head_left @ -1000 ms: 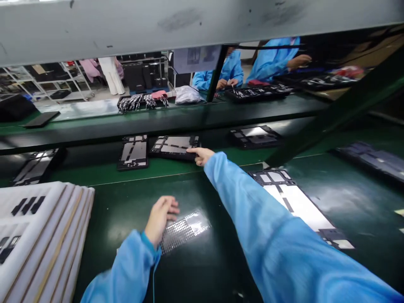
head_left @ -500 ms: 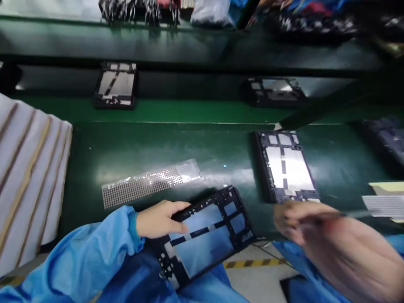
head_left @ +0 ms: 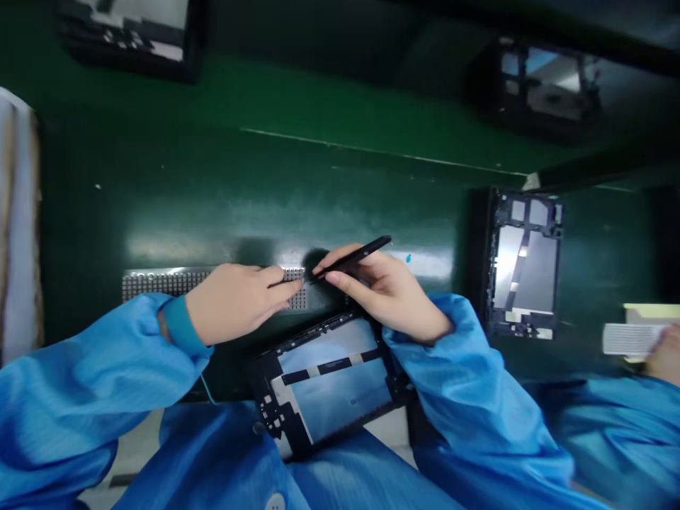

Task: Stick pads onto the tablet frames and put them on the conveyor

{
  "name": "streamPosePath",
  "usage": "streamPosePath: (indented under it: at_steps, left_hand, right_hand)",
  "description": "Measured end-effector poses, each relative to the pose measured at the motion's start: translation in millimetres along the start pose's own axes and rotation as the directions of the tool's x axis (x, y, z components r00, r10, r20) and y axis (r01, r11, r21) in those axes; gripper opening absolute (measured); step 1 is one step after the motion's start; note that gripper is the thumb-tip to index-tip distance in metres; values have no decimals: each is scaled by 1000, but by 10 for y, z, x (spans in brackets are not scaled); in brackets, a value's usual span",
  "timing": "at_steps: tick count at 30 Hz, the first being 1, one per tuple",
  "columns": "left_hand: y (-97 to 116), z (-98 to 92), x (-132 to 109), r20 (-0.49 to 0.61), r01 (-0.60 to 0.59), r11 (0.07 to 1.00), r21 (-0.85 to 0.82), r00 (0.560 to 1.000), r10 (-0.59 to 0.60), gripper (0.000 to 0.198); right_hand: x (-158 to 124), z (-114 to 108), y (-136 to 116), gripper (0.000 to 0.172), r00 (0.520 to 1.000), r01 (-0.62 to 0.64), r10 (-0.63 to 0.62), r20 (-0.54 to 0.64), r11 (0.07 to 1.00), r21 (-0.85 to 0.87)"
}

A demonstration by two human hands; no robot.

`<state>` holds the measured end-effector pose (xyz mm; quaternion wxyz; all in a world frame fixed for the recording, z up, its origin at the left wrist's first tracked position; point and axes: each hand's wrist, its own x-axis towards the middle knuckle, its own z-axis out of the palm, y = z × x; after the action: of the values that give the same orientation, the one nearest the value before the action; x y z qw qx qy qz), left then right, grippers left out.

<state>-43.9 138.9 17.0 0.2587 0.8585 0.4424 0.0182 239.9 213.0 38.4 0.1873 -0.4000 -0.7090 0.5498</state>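
My left hand (head_left: 241, 301) lies over a clear strip sheet (head_left: 159, 283) covered with rows of small dark pieces, its fingers stretched toward the sheet's right part. In my right hand (head_left: 385, 287), pinched between thumb and fingers, are black tweezers (head_left: 355, 258); their thin tip points at the sheet beside my left fingertips. Just below both hands, a black device frame (head_left: 334, 386) with shiny panels lies tilted at the table's front edge, above my lap. My right wrist and sleeve hide its upper right corner.
A stack of similar frames (head_left: 528, 265) stands on the green table (head_left: 297, 191) to the right. More frames (head_left: 552, 85) sit at the back, another stack (head_left: 127, 35) back left. White layered sheets (head_left: 18, 234) border the left. At far right, a co-worker's hand (head_left: 666, 354) touches striped white strips (head_left: 632, 338).
My left hand has let go of the device frame and moved onto the strip sheet. My right hand is now at the sheet with tweezers. The view has tipped downward.
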Motion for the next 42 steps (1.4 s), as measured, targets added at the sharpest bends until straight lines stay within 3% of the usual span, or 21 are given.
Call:
streamPosePath:
  at_steps: [4, 10, 14, 17, 19, 21, 24, 26, 29, 33, 36, 39, 42]
  left_hand:
    - [-53, 1, -35, 35, 0, 1000, -20, 999, 0, 55]
    - [-44, 1, -10, 3, -17, 1000, -18, 1000, 17, 61]
    - [-11, -17, -10, 28, 14, 1000, -1, 1000, -14, 60]
    - [29, -32, 0, 48, 59, 998, 17, 997, -60, 58]
    - [56, -33, 8, 48, 82, 997, 9, 995, -83, 56]
    - [77, -25, 16, 42, 81, 997, 1, 996, -81, 56]
    - [96, -9, 24, 30, 31, 999, 38, 999, -32, 58]
    - [101, -7, 24, -6, -12, 996, 89, 1000, 13, 57]
    - [109, -20, 21, -87, -58, 986, 158, 994, 72, 51]
    - [137, -44, 31, -115, -58, 980, 192, 990, 81, 48]
    - [141, -73, 43, -89, -37, 984, 174, 995, 53, 47]
    - [99, -120, 42, -25, -41, 987, 153, 999, 45, 45]
    - [36, -166, 34, 42, -50, 988, 143, 998, 44, 43]
  right_hand:
    - [-29, 49, -4, 35, 998, -18, 19, 53, 1000, -15]
    - [-30, 36, -16, 27, 998, -4, 6, 69, 999, -35]
    - [36, -27, -34, 20, 995, 22, -13, 95, 996, -90]
    - [-74, -29, -156, 15, 996, 8, -1, 84, 997, -83]
    - [-315, 120, -290, 8, 1000, -7, 7, 1, 1000, 7]
    - [-640, 427, -408, 13, 986, -5, 28, -166, 991, 137]
    - [-1033, 1007, -439, 22, 903, 46, 57, -425, 973, 227]
    - [-1121, 1294, -364, 26, 859, 83, 23, -511, 979, 184]
    - [-1064, 1458, -228, 31, 848, 146, -84, -524, 986, 78]
    - [-1015, 1424, -221, 35, 843, 188, -156, -516, 982, 10]
    - [-1030, 1289, -326, 37, 886, 160, -172, -430, 985, -64]
    - [-899, 960, -379, 28, 942, 69, -97, -321, 993, -98]
    - [-589, 529, -302, 13, 971, 5, -42, -236, 988, -154]
